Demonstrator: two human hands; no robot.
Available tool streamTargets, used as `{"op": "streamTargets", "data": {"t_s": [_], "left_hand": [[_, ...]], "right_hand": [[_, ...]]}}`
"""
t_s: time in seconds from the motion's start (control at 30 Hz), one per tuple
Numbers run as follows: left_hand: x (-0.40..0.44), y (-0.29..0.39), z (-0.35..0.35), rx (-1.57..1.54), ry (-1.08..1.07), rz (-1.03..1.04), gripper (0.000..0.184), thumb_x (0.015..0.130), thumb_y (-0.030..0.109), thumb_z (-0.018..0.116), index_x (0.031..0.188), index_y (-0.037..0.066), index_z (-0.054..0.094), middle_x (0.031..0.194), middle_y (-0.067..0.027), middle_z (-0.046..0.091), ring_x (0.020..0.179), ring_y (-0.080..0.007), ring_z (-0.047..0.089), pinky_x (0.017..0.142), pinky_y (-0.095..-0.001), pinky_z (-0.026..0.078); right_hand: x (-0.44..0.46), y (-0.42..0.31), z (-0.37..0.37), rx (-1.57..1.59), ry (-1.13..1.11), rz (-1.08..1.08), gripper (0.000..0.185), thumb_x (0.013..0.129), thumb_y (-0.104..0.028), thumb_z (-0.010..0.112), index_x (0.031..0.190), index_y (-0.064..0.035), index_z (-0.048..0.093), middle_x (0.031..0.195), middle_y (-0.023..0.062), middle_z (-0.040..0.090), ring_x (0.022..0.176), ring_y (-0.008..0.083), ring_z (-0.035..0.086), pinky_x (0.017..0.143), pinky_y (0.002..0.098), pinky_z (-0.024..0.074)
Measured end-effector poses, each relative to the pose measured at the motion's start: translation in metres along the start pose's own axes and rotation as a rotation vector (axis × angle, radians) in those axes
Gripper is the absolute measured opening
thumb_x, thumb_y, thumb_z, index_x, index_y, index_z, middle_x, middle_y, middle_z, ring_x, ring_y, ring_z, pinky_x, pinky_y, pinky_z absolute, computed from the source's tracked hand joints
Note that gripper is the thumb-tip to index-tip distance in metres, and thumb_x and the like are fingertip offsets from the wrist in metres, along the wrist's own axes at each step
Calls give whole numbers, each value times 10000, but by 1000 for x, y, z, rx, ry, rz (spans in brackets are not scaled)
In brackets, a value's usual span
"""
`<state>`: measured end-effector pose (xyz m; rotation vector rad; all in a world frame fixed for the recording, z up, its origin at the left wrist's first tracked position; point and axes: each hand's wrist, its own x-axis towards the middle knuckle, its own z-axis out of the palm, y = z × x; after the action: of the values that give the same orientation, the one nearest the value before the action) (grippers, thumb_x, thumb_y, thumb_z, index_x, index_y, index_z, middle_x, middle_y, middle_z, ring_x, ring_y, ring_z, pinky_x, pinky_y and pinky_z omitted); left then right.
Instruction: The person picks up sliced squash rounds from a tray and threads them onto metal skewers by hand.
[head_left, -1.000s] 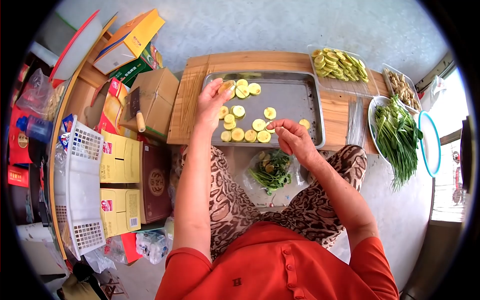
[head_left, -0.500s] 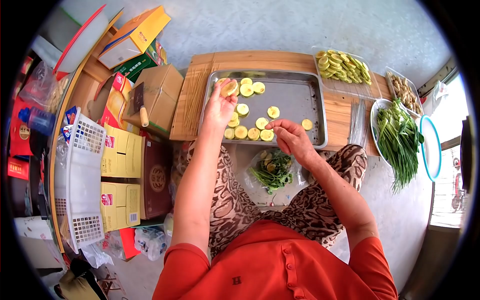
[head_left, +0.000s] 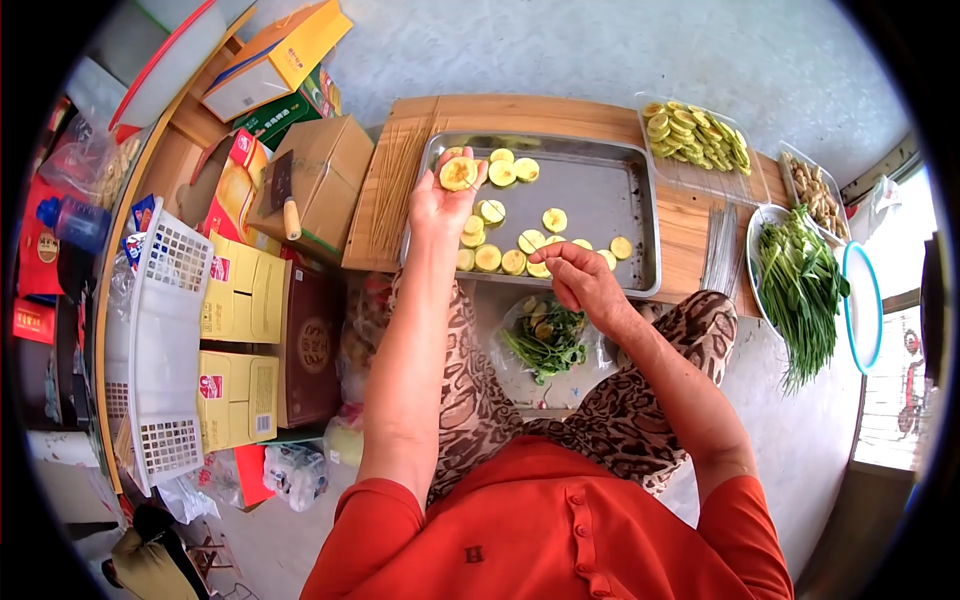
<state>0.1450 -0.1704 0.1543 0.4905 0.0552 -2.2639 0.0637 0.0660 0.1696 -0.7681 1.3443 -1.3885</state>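
Observation:
My left hand [head_left: 443, 205] is raised over the left part of a metal tray [head_left: 610, 200], its fingers closed round a browned zucchini slice [head_left: 458, 174]. Lower right, over the tray's near edge, my right hand [head_left: 583, 280] pinches what looks like a thin skewer [head_left: 512, 226]. The skewer slants up toward the slice; its tip is too fine to make out. Several loose zucchini slices [head_left: 487, 258] lie in the tray, most along the near edge and left side.
Bamboo skewers [head_left: 400, 190] lie left of the tray, metal skewers [head_left: 720, 250] right. A clear container [head_left: 700, 140] holds more slices. Beyond are a bowl of greens [head_left: 795, 270] and a box of ginger-like pieces [head_left: 812, 190]. Cardboard boxes [head_left: 318, 180] stand left. Bagged greens [head_left: 545, 340] sit below.
My left hand has turned the slice so its flat face shows more to me. The right hand stays nearly in place, still pinching. The whole view has shifted slightly.

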Motion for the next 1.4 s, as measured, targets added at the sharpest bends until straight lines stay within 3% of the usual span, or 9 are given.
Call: {"op": "streamTargets", "data": {"t_s": [0.13, 0.2, 0.43, 0.5, 1.4], "left_hand": [[4, 0, 1, -32, 9, -42, 257, 981, 173, 331, 938, 11, 526, 1092, -159, 562, 1166, -329, 485, 1005, -576, 343], [-8, -4, 10, 31, -29, -21, 177, 973, 111, 316, 1054, 25, 447, 1180, -178, 523, 1170, -347, 490, 1019, -580, 338], [10, 6, -3, -26, -64, 41, 160, 954, 83, 339, 1049, 26, 455, 1116, -157, 542, 1077, -321, 535, 980, -556, 388], [11, 8, -5, -28, -59, 72, 119, 922, 77, 399, 982, 25, 488, 1079, -138, 532, 1036, -303, 546, 946, -544, 418], [10, 5, -7, 12, -83, 88, 209, 894, 73, 423, 1066, -19, 497, 1038, -146, 534, 990, -313, 563, 945, -512, 432]], "right_hand": [[2, 0, 2, -8, -13, 3, 208, 964, -152, 438, 1040, -55, 604, 509, -58, 372, 423, 36, 310, 420, 195, 257], [2, -1, 2, 17, -11, -3, 206, 963, -151, 439, 1042, -54, 603, 510, -57, 372, 426, 36, 312, 423, 196, 259], [-2, -3, 4, -8, -12, 1, 207, 963, -149, 439, 1042, -57, 607, 512, -59, 374, 430, 35, 319, 428, 197, 268], [-3, -1, 2, 3, -25, 2, 207, 964, -153, 441, 1039, -58, 609, 513, -59, 378, 428, 34, 320, 428, 193, 268], [-3, -2, 4, -3, -19, 13, 209, 956, -140, 443, 1047, -43, 604, 508, -60, 371, 419, 31, 321, 422, 194, 275]]}}
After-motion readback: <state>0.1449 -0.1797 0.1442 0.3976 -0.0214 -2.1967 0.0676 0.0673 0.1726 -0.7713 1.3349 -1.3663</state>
